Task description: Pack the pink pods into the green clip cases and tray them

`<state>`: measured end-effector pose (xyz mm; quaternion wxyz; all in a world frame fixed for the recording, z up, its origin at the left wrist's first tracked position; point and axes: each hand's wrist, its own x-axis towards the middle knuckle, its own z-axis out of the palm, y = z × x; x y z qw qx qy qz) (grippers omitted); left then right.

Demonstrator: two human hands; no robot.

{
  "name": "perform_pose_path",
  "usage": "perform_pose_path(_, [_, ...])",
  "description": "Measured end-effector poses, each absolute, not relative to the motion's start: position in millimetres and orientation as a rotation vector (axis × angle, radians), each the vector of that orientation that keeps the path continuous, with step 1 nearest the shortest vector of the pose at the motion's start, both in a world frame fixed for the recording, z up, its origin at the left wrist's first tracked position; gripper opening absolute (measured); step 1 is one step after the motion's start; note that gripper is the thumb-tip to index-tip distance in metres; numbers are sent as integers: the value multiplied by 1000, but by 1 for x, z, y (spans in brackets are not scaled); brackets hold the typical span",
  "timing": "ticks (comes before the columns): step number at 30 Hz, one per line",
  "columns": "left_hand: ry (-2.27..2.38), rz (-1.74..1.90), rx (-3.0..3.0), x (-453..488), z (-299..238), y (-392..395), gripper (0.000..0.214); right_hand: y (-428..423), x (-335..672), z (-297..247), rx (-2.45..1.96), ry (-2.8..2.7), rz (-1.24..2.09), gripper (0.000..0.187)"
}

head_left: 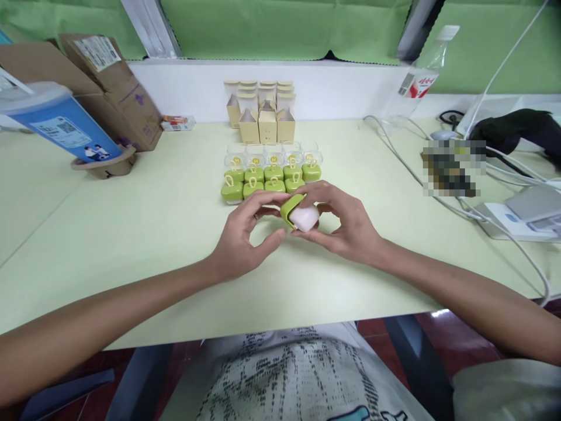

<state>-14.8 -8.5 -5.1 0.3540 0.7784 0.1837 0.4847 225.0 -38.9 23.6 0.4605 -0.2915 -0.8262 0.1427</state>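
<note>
A small rounded case with a green lid and a pale base is held tilted over the table. My right hand grips it, thumb below and fingers on top. My left hand is at its left side, fingertips at the green lid and thumb apart from it, fingers spread. Just behind stand several similar green cases with loop straps in two rows. Clear plastic covers with yellow round labels line up behind those.
Several small open cream cartons stand against the wall. At left are a blue cup in a cardboard holder and a brown cardboard box. Cables, a plastic bottle and a white box occupy the right side.
</note>
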Motion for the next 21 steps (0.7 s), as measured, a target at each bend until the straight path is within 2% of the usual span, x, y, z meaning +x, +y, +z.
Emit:
perform_pose_path(7, [440, 1137, 1926, -13, -2, -10, 43, -38, 224, 15, -795, -2191, 174, 18])
perform_pose_path(9, [458, 1142, 1930, -12, -2, -9, 42, -39, 224, 13, -786, -2191, 181, 19])
perform_pose_path(13, [452, 1148, 1922, -14, -3, -7, 42, -40, 223, 14, -765, -2183, 227, 33])
perform_pose_path(21, [532, 1192, 1972, -13, -1, -8, 36, -42, 221, 15, -710, -2218, 148, 21])
